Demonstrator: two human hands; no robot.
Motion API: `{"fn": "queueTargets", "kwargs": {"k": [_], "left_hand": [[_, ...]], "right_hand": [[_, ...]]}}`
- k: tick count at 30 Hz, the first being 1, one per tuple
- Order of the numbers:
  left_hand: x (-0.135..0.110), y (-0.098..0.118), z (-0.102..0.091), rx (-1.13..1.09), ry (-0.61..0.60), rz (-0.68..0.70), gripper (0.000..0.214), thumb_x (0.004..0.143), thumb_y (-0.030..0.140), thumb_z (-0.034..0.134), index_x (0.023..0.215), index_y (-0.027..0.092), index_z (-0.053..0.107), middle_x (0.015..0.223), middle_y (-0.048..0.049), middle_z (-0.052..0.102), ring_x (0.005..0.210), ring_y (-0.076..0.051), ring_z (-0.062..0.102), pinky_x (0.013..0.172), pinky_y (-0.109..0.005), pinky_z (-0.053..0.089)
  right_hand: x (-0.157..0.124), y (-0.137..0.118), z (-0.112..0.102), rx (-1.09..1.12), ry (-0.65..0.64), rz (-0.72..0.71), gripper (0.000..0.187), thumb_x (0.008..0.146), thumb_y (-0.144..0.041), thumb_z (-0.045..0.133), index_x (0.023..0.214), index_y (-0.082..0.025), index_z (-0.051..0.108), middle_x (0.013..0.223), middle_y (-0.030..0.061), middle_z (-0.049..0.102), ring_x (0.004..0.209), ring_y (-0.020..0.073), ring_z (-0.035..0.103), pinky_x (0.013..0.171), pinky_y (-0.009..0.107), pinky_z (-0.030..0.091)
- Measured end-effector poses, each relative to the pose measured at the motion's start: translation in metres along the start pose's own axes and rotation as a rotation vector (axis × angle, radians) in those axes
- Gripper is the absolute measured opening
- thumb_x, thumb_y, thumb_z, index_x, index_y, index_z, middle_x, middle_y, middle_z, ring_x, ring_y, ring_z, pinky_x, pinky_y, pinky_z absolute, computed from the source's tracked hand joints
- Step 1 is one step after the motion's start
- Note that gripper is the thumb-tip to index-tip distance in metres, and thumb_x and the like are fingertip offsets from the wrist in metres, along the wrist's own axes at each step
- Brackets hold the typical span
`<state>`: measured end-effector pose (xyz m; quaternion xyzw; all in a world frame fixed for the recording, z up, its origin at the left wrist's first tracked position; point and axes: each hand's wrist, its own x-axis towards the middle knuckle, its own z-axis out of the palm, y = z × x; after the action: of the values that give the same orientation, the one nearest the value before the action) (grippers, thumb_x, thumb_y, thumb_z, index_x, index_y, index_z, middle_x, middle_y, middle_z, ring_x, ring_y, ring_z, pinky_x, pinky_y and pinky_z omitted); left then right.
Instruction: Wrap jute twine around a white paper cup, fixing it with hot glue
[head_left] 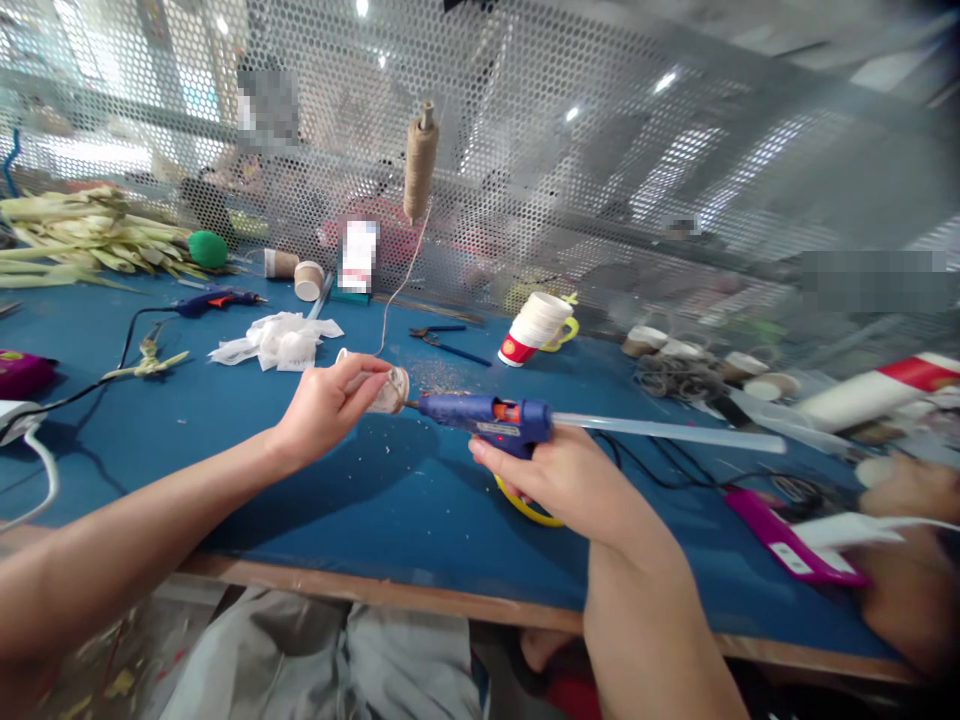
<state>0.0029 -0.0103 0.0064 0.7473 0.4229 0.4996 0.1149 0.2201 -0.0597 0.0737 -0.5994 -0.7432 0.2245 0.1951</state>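
Note:
My left hand (324,408) is closed on a small paper cup (391,392), held tipped on its side with its end towards the right. My right hand (566,475) grips a blue hot glue gun (480,418) by its handle. The gun's nozzle points left and meets or nearly meets the cup's end; I cannot tell which. A long translucent glue stick (667,431) sticks out of the back of the gun. Part of a yellow curved thing (529,505) shows on the table under my right hand, the rest of it hidden.
Pliers (454,342), stacked paper cups (536,325) and crumpled white plastic (277,340) lie beyond my hands. A second glue gun (217,301) rests at left. A twine spool (421,165) hangs on the mesh. At right are cables, a purple power strip (795,540) and another person's arm (911,580).

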Motion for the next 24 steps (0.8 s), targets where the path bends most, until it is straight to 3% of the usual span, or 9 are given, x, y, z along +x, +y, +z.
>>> {"fn": "queueTargets", "kwargs": {"k": [7,24], "left_hand": [[-0.0009,0.0020,-0.0001,0.002,-0.012,0.056,0.021,0.083,0.027,0.046,0.091,0.015,0.062,0.078,-0.0051,0.070,0.063,-0.012,0.062,0.057,-0.020,0.046],[-0.0030,0.0003,0.0018,0.005,-0.010,0.074,0.020,0.084,0.026,0.047,0.092,0.014,0.061,0.078,-0.0049,0.070,0.063,-0.011,0.063,0.057,-0.020,0.047]], "right_hand": [[-0.0011,0.0022,-0.0024,0.010,0.134,-0.052,0.026,0.074,-0.035,0.054,0.053,-0.019,0.051,0.040,-0.0035,0.052,0.038,0.0107,0.051,0.045,0.022,0.043],[0.0007,0.0017,0.0009,-0.054,0.080,-0.005,0.028,0.075,-0.036,0.052,0.052,-0.019,0.049,0.041,-0.0043,0.052,0.039,0.0092,0.049,0.048,0.023,0.041]]}}
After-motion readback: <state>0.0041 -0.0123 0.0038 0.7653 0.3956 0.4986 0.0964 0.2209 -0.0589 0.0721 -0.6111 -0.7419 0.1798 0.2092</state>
